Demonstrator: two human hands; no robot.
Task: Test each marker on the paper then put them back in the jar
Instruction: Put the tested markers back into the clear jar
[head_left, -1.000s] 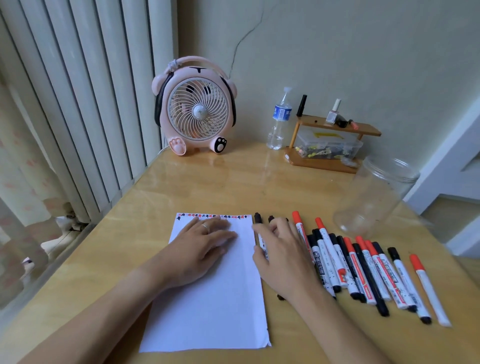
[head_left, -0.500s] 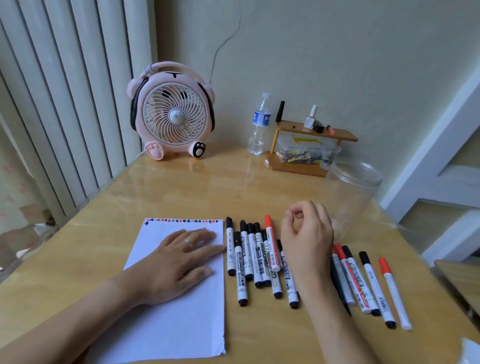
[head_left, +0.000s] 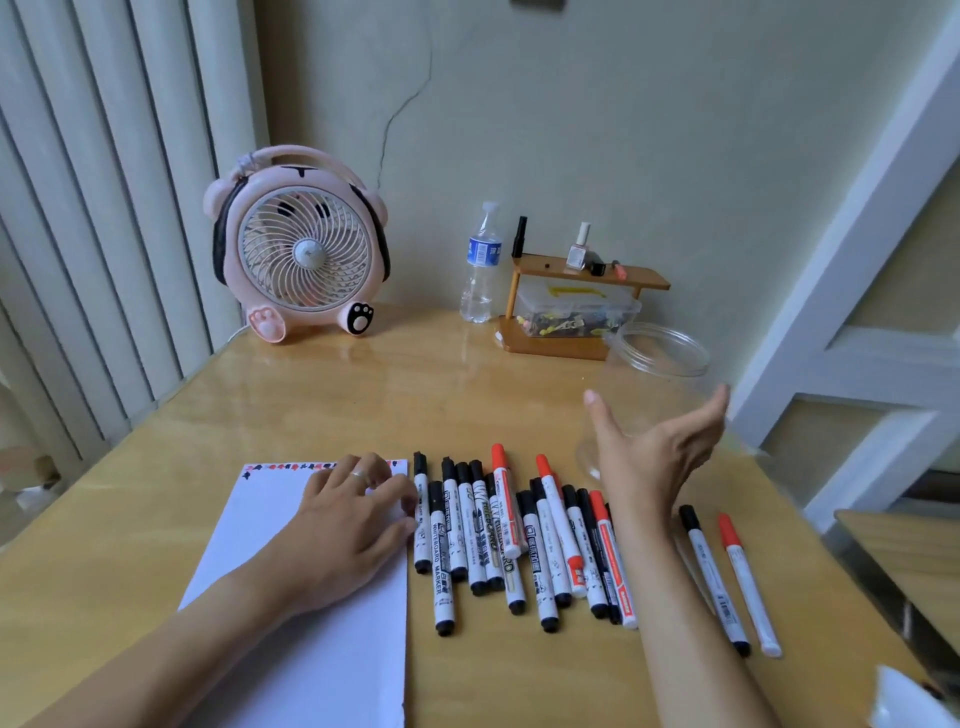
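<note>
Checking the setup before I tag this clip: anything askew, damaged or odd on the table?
Mostly fine. The markers lie loose in a rough row, a few overlapping, all still capped. The clear jar stands empty behind the open right hand. The paper's near edge has a small tear. A crack runs down the wall.

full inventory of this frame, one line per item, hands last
table: one, wooden, under everything
paper: one white sheet, front left
whiteboard markers: a row, black and red caps, lying right of the paper
jar: one, clear, empty, right of centre, lying tilted
fan: one, pink, back left
water bottle: one, clear, back centre
wooden shelf: one, brown, back right, holding small bottles and a clear box
left hand: rests on the paper
right hand: open, raised by the jar
</note>
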